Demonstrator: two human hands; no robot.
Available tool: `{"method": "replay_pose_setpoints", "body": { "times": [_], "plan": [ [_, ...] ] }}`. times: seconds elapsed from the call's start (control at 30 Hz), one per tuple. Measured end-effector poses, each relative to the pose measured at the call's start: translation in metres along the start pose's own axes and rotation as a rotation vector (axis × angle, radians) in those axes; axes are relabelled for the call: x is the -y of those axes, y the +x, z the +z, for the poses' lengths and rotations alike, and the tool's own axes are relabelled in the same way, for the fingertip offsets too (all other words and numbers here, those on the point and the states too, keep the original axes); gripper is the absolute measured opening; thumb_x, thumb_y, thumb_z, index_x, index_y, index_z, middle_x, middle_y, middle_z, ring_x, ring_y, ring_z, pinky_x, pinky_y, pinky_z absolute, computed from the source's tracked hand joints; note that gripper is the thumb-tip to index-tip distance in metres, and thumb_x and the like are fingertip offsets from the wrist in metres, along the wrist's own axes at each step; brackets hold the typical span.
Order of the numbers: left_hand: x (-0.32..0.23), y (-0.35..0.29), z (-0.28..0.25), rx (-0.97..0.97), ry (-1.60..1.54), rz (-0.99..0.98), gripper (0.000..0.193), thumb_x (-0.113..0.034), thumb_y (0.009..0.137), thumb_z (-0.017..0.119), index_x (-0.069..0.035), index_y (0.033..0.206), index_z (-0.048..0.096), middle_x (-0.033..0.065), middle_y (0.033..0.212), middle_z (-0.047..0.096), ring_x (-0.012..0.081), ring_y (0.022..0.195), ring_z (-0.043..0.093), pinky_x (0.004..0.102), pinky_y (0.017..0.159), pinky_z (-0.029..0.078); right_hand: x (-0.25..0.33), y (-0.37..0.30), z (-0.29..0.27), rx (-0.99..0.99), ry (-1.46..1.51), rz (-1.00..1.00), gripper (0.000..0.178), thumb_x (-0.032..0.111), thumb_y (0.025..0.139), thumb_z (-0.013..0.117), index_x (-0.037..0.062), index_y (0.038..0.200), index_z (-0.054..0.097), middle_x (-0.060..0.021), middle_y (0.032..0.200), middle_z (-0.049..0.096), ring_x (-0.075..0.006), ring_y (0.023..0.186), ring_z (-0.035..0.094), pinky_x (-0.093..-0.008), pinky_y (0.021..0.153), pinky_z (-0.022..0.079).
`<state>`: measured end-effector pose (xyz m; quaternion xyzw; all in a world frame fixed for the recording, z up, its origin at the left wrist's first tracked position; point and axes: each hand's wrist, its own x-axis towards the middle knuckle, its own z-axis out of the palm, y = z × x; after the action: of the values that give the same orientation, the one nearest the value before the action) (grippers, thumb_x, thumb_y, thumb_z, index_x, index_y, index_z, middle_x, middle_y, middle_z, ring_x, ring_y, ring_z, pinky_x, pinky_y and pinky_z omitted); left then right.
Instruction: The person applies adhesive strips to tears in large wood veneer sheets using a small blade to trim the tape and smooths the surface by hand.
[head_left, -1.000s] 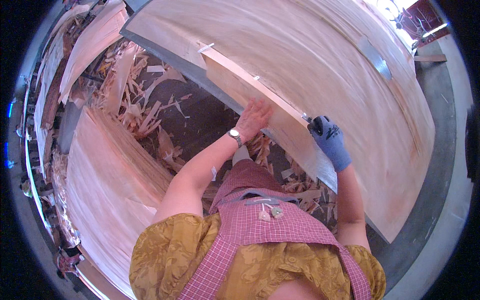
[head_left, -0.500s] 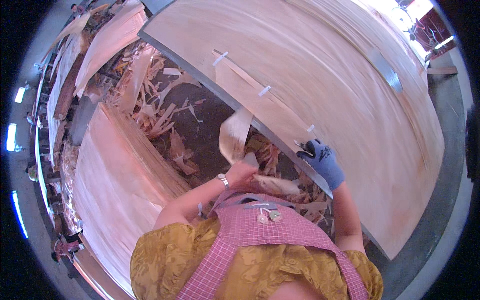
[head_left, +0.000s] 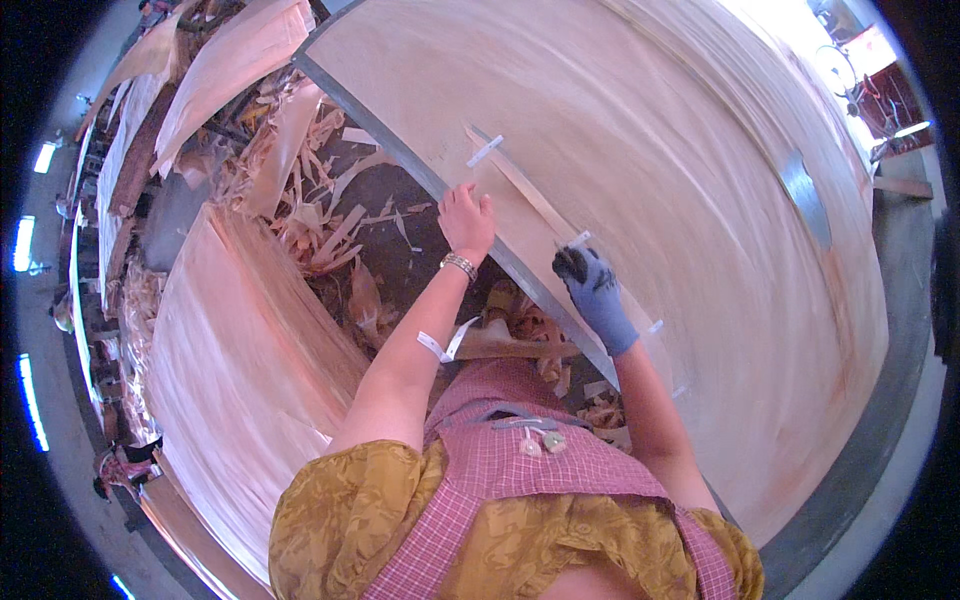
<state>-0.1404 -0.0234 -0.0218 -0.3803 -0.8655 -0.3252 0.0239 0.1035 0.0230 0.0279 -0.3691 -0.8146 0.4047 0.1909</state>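
A large pale wood veneer sheet covers the table before me. My left hand, bare, rests over its near edge with the fingers stretched and the thumb apart, holding nothing that I can see. Further right, my right hand in a blue-grey glove with dark fingertips is closed low over the sheet; what it holds is hidden. Beside its fingertips lies a short piece of white tape. Another tape piece crosses the upper end of a narrow veneer strip. White tape strips hang from my left forearm.
A dark metal edge borders the table. At left stands a thick veneer stack. Torn veneer scraps litter the floor between stack and table. A shiny metal strip lies across the sheet at far right.
My left hand has let go of a loose veneer piece below the table edge and moved up to the sheet's edge. My right hand has shifted up and left along the taped strip.
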Motion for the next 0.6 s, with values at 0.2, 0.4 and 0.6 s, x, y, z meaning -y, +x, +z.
{"method": "replay_pose_setpoints", "body": {
  "times": [0.2,0.4,0.6],
  "plan": [
    [0.014,0.056,-0.009,0.126,0.085,0.171,0.046,-0.021,0.083,0.065,-0.01,0.127,0.054,0.0098,0.128,0.054,0.0301,0.121,0.048,0.0463,0.1,0.037,0.02,0.102,0.035,-0.052,-0.398,0.119,0.05,0.045,0.084,0.07,0.0078,0.116,0.058,-0.0193,0.11,0.057,-0.0388,0.097,0.062,-0.0468,0.078,0.051],
    [0.027,0.067,-0.003,0.218,0.08,0.294,0.051,-0.023,0.085,0.063,-0.007,0.133,0.052,0.0085,0.137,0.051,0.0272,0.129,0.044,0.0454,0.104,0.033,0.014,0.139,0.048,0.07,-0.406,0.259,0.034,0.038,0.082,0.069,0.0087,0.098,0.06,-0.0164,0.097,0.064,-0.0363,0.09,0.063,-0.0457,0.074,0.051],
    [0.032,0.082,-0.003,0.248,0.071,0.325,0.055,-0.027,0.083,0.066,-0.007,0.133,0.052,0.0066,0.135,0.051,0.026,0.124,0.046,0.0448,0.102,0.034,0.006,0.151,0.04,0.129,-0.308,0.224,0.026,0.034,0.082,0.068,0.0095,0.089,0.063,-0.0161,0.09,0.066,-0.036,0.087,0.064,-0.0453,0.074,0.051]
  ]
}}
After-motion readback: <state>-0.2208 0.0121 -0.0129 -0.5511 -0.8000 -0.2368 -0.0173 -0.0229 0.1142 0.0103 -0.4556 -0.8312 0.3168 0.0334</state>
